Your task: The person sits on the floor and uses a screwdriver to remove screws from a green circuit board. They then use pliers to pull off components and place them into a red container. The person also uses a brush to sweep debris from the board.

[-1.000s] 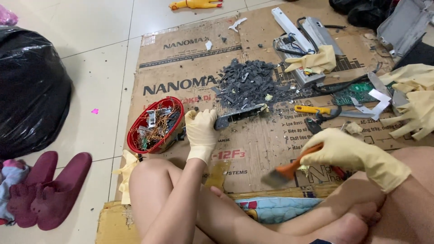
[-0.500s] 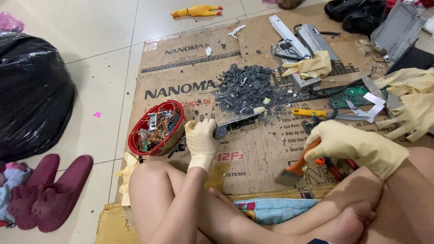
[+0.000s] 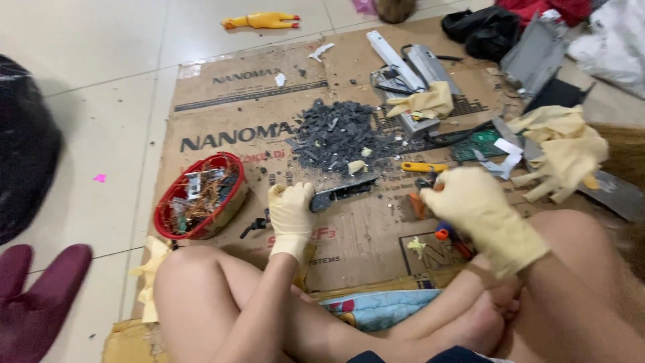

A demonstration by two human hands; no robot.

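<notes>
I sit cross-legged on a cardboard sheet [image 3: 228, 101], with pale yellow rubber gloves on both hands. My left hand [image 3: 290, 212] grips the near end of a long dark strip [image 3: 342, 191], which lies at the edge of a pile of dark grey plastic pieces [image 3: 339, 131]. My right hand [image 3: 474, 205] is closed around an orange-handled tool [image 3: 416, 204]. Its tip points left, just right of the strip. The hand hides most of the tool.
A red basket of wire scraps [image 3: 198, 195] stands left of my left hand. A yellow-handled tool [image 3: 423, 167], a green circuit board [image 3: 480, 143], spare yellow gloves [image 3: 557, 151] and grey metal casings [image 3: 410, 67] lie beyond. A black bag [image 3: 27, 175] and maroon slippers [image 3: 33, 302] are at far left.
My right hand has lifted from near my leg and moved up and left with the orange-handled tool, towards the strip. The left hand stays at the strip's end.
</notes>
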